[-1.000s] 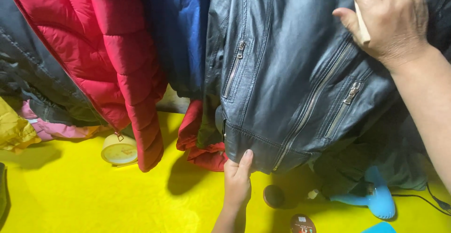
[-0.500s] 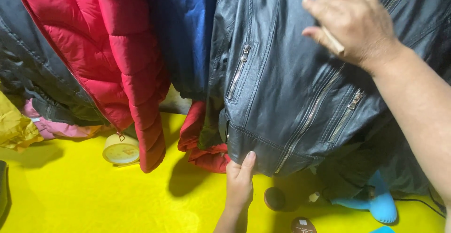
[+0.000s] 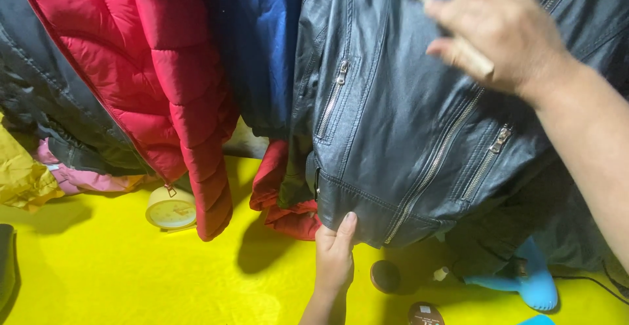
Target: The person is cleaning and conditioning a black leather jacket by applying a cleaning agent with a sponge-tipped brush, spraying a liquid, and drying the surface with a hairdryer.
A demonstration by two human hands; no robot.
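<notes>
My left hand pinches the bottom hem of the dark grey leather jacket with silver zips, thumb up along the front of the hem and the other fingers tucked behind it. The jacket hangs in front of me, filling the upper right of my view, its hem just above the bright yellow surface below.

My right hand is closed around a pale wooden-handled brush, held against the upper chest of the jacket near the diagonal zip. The handle runs slantwise through my grip and its far end, a light blue-white blur at the top edge, may be the bristle head; the picture is too smeared there to be sure.

To the left of the leather jacket hangs a blue padded coat, then a red quilted puffer jacket, and past that a black quilted coat. A red folded garment droops below the blue coat, beside my left hand. On the yellow surface sit a small round cream clock, a round dark brown tin just right of my left wrist, and a light blue boot-shaped thing under the jacket's right side.
</notes>
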